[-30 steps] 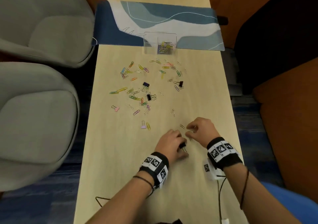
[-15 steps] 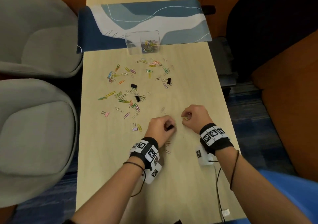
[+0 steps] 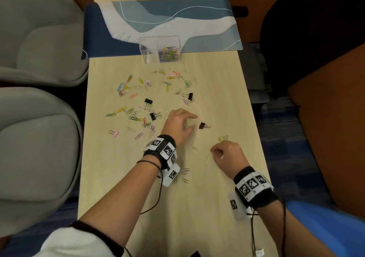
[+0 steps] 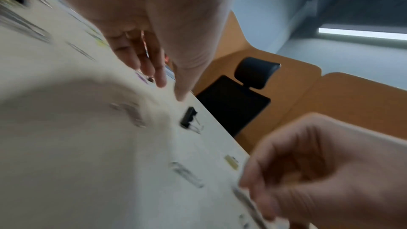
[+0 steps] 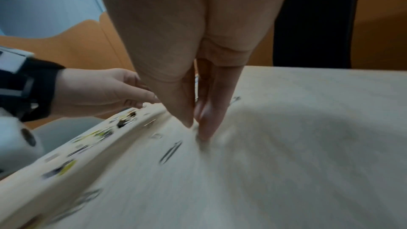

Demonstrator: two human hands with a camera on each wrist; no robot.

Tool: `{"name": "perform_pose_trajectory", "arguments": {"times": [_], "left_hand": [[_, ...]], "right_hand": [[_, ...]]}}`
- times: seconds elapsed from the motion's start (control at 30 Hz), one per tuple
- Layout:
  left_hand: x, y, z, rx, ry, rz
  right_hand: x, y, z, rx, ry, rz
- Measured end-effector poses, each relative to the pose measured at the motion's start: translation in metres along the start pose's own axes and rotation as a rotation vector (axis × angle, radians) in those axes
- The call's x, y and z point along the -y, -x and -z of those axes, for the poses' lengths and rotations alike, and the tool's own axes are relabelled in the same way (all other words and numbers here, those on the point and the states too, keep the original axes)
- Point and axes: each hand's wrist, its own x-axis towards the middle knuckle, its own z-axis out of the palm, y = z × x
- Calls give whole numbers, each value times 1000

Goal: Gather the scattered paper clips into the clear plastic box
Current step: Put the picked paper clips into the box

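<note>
**Hands low over the table, most clips still scattered**

The left hand hovers over the pale wooden table, fingers spread and relaxed, holding nothing. A black binder clip lies just beside its fingertips, at 3 o'clock from the hand and apart from it.

The right hand sits at about 5 o'clock from the left, fingers curled with thumb and forefinger drawn together at the tabletop; the blurred wrist view does not show whether anything is pinched, so I cannot tell. A yellow clip lies just beyond its knuckles at 12 o'clock. Two silver paper clips lie between the hands.

The scattered paper clips, many colours with a few black binder clips among them, spread from 10 to 12 o'clock of the left hand. The clear plastic box stands at 12 o'clock on the near edge of a blue patterned mat, with some clips in its right compartment.

Grey chairs stand at 9 o'clock.
</note>
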Motion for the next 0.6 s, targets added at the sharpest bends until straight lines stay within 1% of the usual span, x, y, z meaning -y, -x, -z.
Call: {"name": "perform_pose_trajectory", "arguments": {"times": [0.1, 0.17, 0.23, 0.27, 0.33, 0.4, 0.43, 0.5, 0.53, 0.6], "left_hand": [[26, 38, 24, -152, -71, 84], [46, 70, 37, -253, -89, 168], [64, 98, 42, -304, -109, 249], [72, 110, 42, -311, -119, 268], [81, 128, 38, -273, -112, 242], [79, 141, 30, -163, -131, 171], [76, 144, 26, -112, -182, 132], [70, 146, 16, -68, -290, 94], [68, 144, 14, -71, -311, 103], [68, 139, 13, -80, -298, 130]], "right_hand": [[12, 14, -26, 2, -51, -54], [25, 20, -42, 2, -89, -42], [38, 19, -50, 32, -130, -27], [44, 14, -51, 28, -148, -29], [51, 0, -49, -59, -172, -23], [55, -19, -45, -134, -115, 28], [58, -29, -43, -115, -43, 65], [68, -44, -42, 31, 127, 154], [75, -48, -42, 99, 223, 210], [84, -47, -43, 161, 402, 324]]}}
